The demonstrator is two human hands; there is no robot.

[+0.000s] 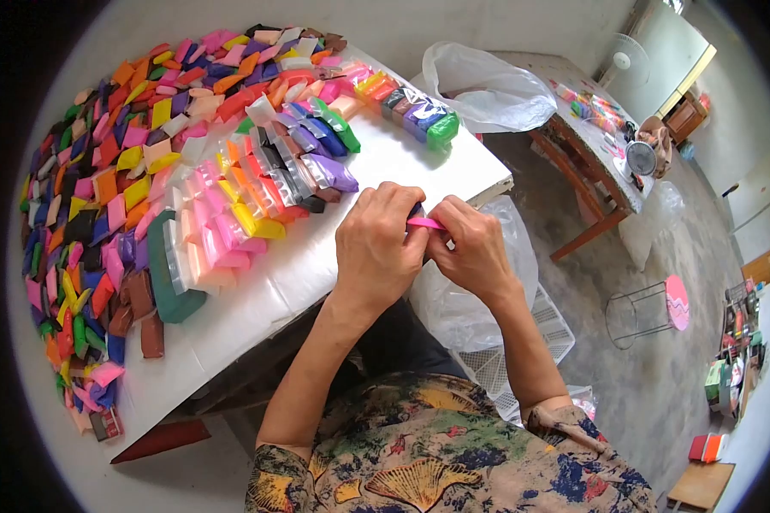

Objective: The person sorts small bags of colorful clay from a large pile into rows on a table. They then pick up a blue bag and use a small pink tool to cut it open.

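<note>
My left hand point(380, 242) and my right hand point(470, 248) meet beyond the table's near edge, fingers pinched together. Between them is a thin pink strip point(425, 223), held from both sides, with something dark partly hidden behind my left fingertips. Left of my hands, rows of wrapped coloured packets point(261, 184) lie on the white table point(257, 312). A bundle of packets in clear plastic point(419, 115) is farther back on the same table. Beside the rows sits a dark green block point(169, 274).
Many small coloured packets point(111, 205) cover the table's left part. A clear plastic bag point(488, 85) hangs at the back. Below my hands are another bag point(466, 312) and a white crate point(546, 329). A stool point(676, 302) and a second table point(603, 162) stand right.
</note>
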